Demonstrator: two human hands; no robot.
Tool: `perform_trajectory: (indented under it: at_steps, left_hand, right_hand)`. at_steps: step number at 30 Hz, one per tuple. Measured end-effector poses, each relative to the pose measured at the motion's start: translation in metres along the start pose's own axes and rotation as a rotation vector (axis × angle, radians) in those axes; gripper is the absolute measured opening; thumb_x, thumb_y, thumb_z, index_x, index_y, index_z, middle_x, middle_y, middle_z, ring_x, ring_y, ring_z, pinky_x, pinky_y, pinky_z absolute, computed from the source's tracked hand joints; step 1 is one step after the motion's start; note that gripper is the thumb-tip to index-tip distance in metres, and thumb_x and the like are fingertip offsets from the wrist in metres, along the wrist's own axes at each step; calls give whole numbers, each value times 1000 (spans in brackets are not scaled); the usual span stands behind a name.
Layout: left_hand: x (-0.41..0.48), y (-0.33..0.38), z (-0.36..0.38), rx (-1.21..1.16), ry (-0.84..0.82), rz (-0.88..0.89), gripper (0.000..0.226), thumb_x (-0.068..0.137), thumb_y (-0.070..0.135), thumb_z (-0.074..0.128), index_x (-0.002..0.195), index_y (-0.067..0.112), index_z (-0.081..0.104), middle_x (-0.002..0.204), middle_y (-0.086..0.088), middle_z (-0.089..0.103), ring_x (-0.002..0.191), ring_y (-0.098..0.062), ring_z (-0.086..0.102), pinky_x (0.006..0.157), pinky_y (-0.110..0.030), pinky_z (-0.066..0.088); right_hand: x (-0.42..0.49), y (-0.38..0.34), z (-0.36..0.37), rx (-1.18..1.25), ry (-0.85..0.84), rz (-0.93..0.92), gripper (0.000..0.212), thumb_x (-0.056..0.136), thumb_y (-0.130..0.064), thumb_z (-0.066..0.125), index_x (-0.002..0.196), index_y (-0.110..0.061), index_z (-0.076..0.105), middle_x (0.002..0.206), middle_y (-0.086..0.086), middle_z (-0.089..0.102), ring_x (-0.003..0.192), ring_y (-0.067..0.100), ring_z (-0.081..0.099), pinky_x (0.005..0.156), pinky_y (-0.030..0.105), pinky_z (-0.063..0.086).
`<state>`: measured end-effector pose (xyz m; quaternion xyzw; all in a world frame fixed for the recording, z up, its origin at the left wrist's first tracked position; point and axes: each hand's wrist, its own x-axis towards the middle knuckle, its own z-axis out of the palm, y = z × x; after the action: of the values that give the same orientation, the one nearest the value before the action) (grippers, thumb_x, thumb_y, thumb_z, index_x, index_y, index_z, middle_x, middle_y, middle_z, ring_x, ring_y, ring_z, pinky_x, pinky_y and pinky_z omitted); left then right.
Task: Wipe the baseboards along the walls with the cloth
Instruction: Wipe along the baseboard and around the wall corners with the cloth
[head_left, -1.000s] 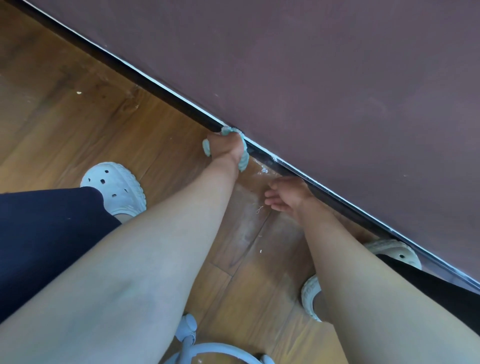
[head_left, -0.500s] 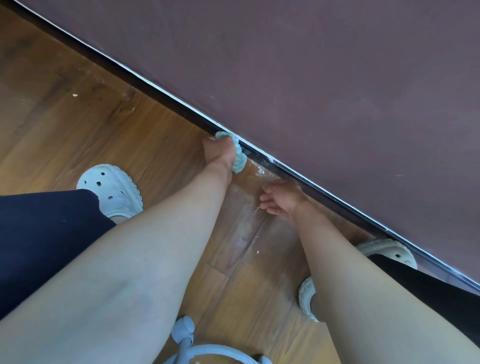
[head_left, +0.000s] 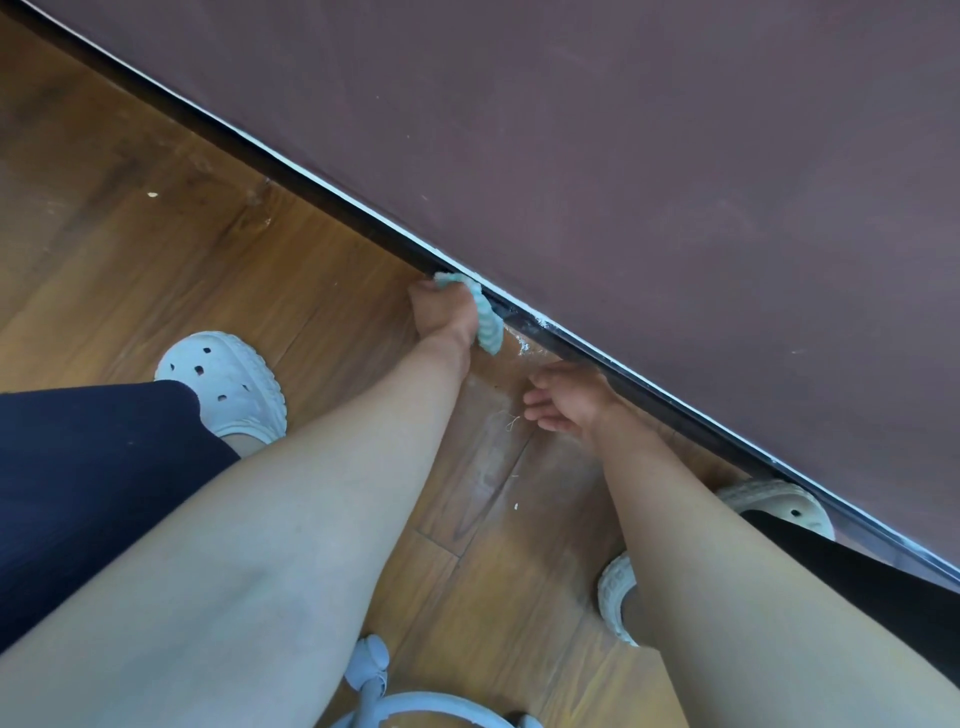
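Note:
A dark baseboard (head_left: 332, 203) with a thin white top edge runs diagonally between the maroon wall and the wooden floor. My left hand (head_left: 441, 312) grips a bunched light-teal cloth (head_left: 489, 328) and presses it against the baseboard. The cloth shows above my fingers and along the right side of my hand. My right hand (head_left: 569, 400) rests on the floor just right of it, close to the baseboard, fingers loosely spread and holding nothing.
My white clogs stand on the floor, one at the left (head_left: 228, 379) and one by the baseboard at the right (head_left: 779, 506). A pale blue-white ring frame (head_left: 395, 701) sits at the bottom edge. White smears and specks (head_left: 524, 345) mark the floor near the cloth.
My left hand has turned a little on the cloth, which now shows only above and right of the hand. It stays at about the same spot. The right hand has barely moved.

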<state>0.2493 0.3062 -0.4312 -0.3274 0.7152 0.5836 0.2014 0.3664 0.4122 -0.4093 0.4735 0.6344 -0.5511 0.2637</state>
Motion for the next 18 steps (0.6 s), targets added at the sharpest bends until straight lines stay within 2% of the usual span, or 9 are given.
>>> perform_trajectory:
  at_steps: [2,4,6,8,10,11,14,16,18]
  left_hand:
    - [9,1,-1,-18,41,-15,26,92,24,52,116,14,56,114,-8,65,100,-25,65,95,-37,54]
    - [16,-1,1,36,7,-36,27,87,28,53,109,15,59,110,-7,67,97,-26,67,94,-41,57]
    - [11,-3,3,58,-86,-67,6,92,20,52,93,17,57,101,-5,64,87,-24,65,91,-42,59]
    - [0,-5,4,63,-182,-94,15,94,9,49,84,16,58,88,-6,62,73,-21,62,80,-38,62]
    - [-6,-8,8,42,-220,-101,19,92,0,46,93,6,65,82,-10,64,66,-19,64,64,-31,62]
    - [-6,-9,10,51,-217,-89,19,92,0,47,94,4,65,83,-11,65,67,-20,65,63,-31,62]
    - [-2,-4,4,62,-50,-5,9,92,13,57,86,9,63,89,-12,70,77,-27,69,75,-37,60]
    - [8,-1,0,-30,54,1,17,92,20,62,105,10,63,106,-11,71,93,-27,70,90,-37,58]
    - [16,2,-2,-57,74,-10,24,93,23,62,112,10,63,110,-10,71,96,-27,70,93,-39,58]
  right_hand:
    - [1,1,-2,-2,4,1,16,101,-20,52,115,-16,60,92,7,70,80,23,70,66,30,57]
    - [1,1,-3,1,5,3,17,101,-20,53,115,-15,61,93,8,71,79,23,71,64,29,56]
    - [2,1,-2,5,5,8,16,100,-20,53,114,-15,61,96,9,72,81,24,72,64,29,56]
    - [3,0,0,2,1,9,15,101,-20,52,112,-16,61,97,9,72,83,24,72,68,30,58]
    - [3,-2,2,-6,-6,2,14,101,-21,52,112,-17,60,94,8,72,82,23,72,71,32,58]
    - [3,-2,2,-7,-11,0,14,101,-22,52,112,-18,59,93,7,72,81,23,72,72,32,58]
    - [1,-3,1,-2,-9,2,17,101,-21,52,115,-17,60,93,7,71,81,23,71,75,33,58]
    - [1,-6,1,1,-4,2,20,101,-20,51,117,-15,61,96,9,71,82,24,71,80,36,58]
    - [1,-12,3,5,-12,-19,20,101,-21,51,118,-15,61,98,8,72,85,24,72,83,37,59]
